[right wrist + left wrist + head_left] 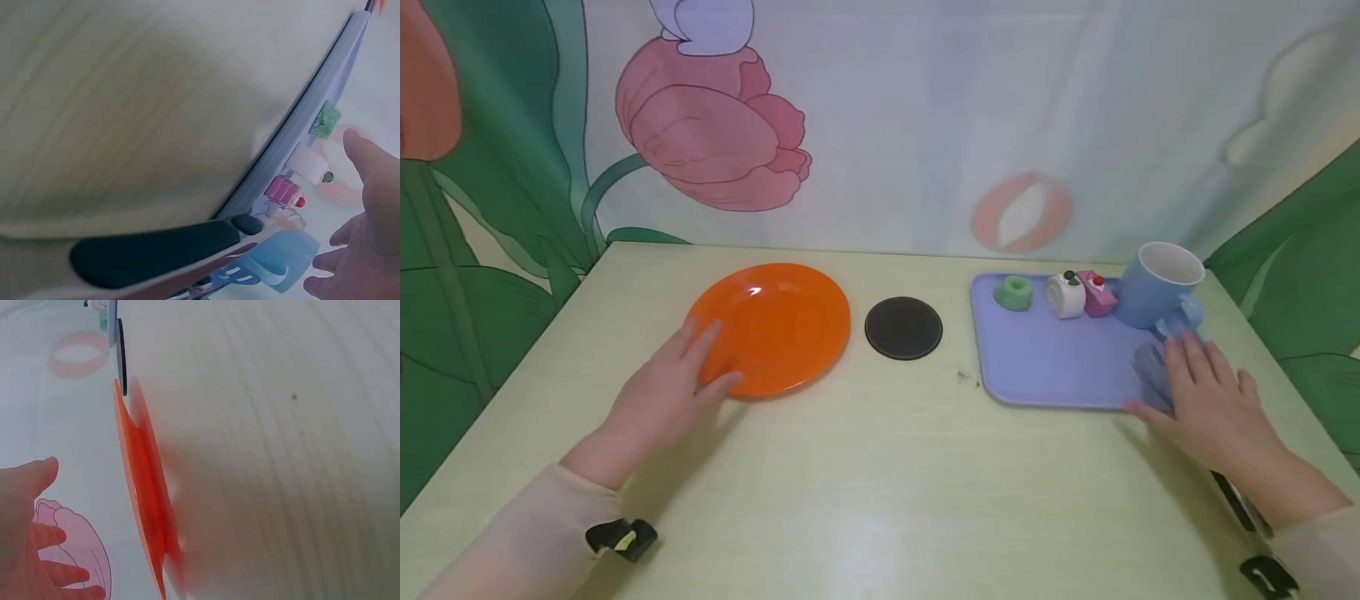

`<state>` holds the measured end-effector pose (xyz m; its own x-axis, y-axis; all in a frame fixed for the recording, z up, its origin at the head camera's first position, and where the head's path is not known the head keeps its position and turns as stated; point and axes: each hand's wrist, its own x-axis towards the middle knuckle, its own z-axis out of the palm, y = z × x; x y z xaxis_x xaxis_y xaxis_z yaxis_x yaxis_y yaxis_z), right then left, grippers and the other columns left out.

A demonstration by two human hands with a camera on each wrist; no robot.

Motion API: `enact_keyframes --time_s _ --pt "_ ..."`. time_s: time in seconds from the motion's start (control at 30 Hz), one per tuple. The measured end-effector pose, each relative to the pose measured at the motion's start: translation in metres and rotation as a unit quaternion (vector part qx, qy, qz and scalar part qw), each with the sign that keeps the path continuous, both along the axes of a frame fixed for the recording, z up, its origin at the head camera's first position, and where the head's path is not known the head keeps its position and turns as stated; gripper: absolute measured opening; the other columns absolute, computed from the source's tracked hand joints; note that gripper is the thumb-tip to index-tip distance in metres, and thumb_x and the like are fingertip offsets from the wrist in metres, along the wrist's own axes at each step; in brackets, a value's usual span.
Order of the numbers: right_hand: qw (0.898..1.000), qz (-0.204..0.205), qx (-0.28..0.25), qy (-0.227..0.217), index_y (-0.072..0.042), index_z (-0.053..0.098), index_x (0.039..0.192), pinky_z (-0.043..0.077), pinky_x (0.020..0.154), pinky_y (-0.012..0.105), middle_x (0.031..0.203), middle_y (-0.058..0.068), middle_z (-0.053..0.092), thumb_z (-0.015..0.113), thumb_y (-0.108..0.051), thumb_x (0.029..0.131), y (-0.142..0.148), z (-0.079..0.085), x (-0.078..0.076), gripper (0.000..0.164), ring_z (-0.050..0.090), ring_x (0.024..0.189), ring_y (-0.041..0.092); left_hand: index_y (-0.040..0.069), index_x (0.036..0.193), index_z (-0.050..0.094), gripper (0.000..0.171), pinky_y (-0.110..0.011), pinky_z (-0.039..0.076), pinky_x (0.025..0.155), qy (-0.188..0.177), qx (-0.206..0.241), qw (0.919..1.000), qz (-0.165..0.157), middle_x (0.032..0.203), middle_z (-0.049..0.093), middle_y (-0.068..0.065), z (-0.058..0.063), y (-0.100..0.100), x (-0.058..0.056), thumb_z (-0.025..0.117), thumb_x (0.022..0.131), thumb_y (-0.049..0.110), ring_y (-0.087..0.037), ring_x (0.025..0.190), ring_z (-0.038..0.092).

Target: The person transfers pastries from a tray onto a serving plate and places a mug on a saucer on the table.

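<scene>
My left hand (662, 392) hovers over the left rim of an orange plate (782, 325), fingers spread and holding nothing. The left wrist view shows a gap between those fingers and the plate. My right hand (1217, 408) is above the right end of a lavender tray (1045, 367), fingers extended, close to a blue mug (1150, 287). Beneath that hand lies a utensil with a dark handle (156, 253); its kind is partly hidden. On the tray sit a green ring-shaped toy dessert (1015, 293), a white toy cake roll (1065, 296) and a pink toy cake slice (1097, 296).
A round black coaster (903, 327) lies between plate and tray on the pale wooden table (880, 492). Behind the table hangs a printed curtain (880, 125) with flowers and leaves. A blue slotted piece (240, 272) shows beside the mug.
</scene>
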<state>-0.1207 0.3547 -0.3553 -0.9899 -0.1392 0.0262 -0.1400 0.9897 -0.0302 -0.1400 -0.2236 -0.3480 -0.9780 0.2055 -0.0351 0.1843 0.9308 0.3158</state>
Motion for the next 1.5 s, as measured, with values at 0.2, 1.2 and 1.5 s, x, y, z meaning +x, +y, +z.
enact_keyframes --time_s 0.2,1.2,1.5 --pt "1.0 -0.013 0.006 -0.006 0.013 0.008 0.142 0.012 0.091 0.075 0.144 0.038 0.007 0.047 -0.063 0.087 0.003 -0.002 0.001 0.102 0.007 0.128 0.058 0.008 0.15 0.007 0.088 -0.066 0.028 0.095 -0.03 0.034 0.9985 0.032 0.152 0.006 -0.025 0.0 -0.006 0.0 0.045 0.09 0.06 -0.049 0.132 0.019" --pt "0.995 -0.052 -0.043 -0.069 0.018 -0.004 0.139 0.021 0.09 0.073 0.137 0.045 0.009 0.052 -0.06 0.086 0.035 -0.009 0.022 0.109 0.018 0.116 0.064 0.002 0.146 -0.012 0.088 -0.054 0.035 0.1 -0.19 0.257 0.928 0.191 0.143 0.023 -0.032 -0.019 -0.043 -0.025 0.035 0.095 0.055 -0.042 0.118 0.043" --pt "0.992 -0.078 -0.046 -0.09 0.018 -0.009 0.138 0.022 0.088 0.074 0.136 0.047 0.008 0.05 -0.063 0.085 0.045 -0.013 0.025 0.113 0.019 0.113 0.067 -0.005 0.146 0.011 0.07 -0.027 0.046 0.089 -0.247 0.386 0.8698 0.183 0.141 0.037 -0.026 -0.024 -0.05 -0.034 0.033 0.1 0.042 -0.02 0.111 0.058"
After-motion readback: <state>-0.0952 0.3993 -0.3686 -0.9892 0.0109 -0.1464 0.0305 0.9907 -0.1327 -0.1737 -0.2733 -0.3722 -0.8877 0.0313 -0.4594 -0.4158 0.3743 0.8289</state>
